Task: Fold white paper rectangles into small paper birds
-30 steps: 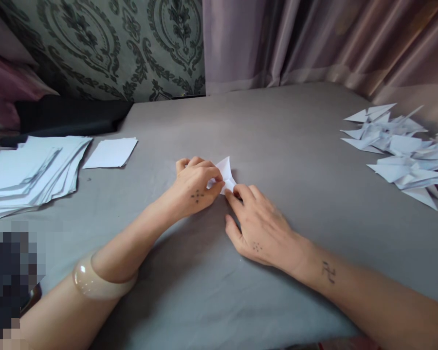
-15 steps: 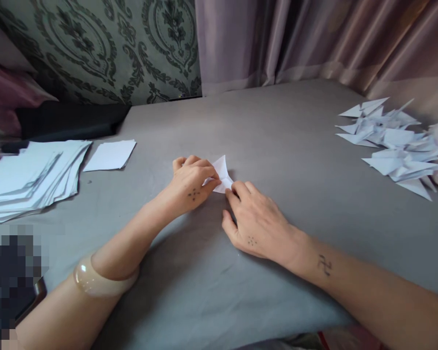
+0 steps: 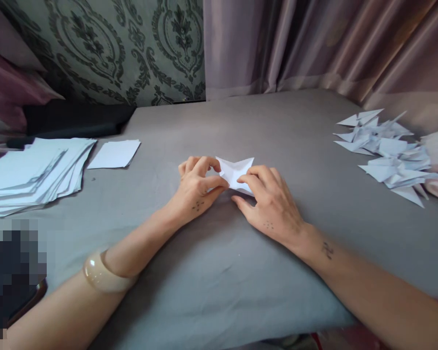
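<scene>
A small white folded sheet of paper is spread between my hands over the grey cloth, with creases and two points at its far side. My left hand pinches its left part, thumb and index finger meeting at the near edge. On the right side, my right hand has its index finger curled on the paper. Its thumb sits below the near edge, and the other fingers partly cover the right part of the sheet.
A pile of folded white paper pieces lies at the right. To the left are a stack of large white sheets and smaller square sheets. Behind them lies black cloth. A dark pixelated object is at the lower left.
The paper has been opened wider and now shows two far points. My right hand has moved up and to the right onto its right part; my left hand has shifted slightly right.
</scene>
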A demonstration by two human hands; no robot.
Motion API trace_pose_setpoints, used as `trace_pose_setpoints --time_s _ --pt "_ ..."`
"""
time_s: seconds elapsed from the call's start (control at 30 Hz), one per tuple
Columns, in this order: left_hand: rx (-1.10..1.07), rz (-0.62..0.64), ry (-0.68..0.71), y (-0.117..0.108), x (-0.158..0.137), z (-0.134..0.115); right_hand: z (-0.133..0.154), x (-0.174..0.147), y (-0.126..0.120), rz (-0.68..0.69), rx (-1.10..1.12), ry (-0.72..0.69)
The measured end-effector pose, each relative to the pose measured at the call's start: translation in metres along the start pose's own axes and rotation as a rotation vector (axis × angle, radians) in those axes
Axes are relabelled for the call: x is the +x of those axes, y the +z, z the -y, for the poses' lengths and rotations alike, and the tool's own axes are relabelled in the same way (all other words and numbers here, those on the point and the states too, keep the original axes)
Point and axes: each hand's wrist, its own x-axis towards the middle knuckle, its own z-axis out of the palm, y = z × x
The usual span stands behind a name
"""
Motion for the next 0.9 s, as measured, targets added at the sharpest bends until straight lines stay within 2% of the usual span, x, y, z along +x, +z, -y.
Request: trace_pose_setpoints --time_s 0.2,0.4,0.5,0.7,0.9 --pt "0.012 0.08 -0.032 0.007 -0.01 0.007 -0.004 0.002 0.009 0.137 -0.123 -0.122" --pt "0.118 0.054 0.003 -0.003 -0.02 0.004 0.008 0.009 0.0 0.258 -0.328 -0.187" --pt "0.162 0.103 0.036 -0.005 -0.022 -0.003 0.017 0.016 -0.004 0.338 -0.392 -0.204" --pt "0.159 0.257 0.003 -0.001 -0.023 -0.01 0.025 0.029 -0.009 0.456 -0.41 -0.241" --pt "0.135 0.298 -0.022 -0.003 -0.022 -0.011 0.019 0.033 -0.01 0.473 -0.389 -0.284"
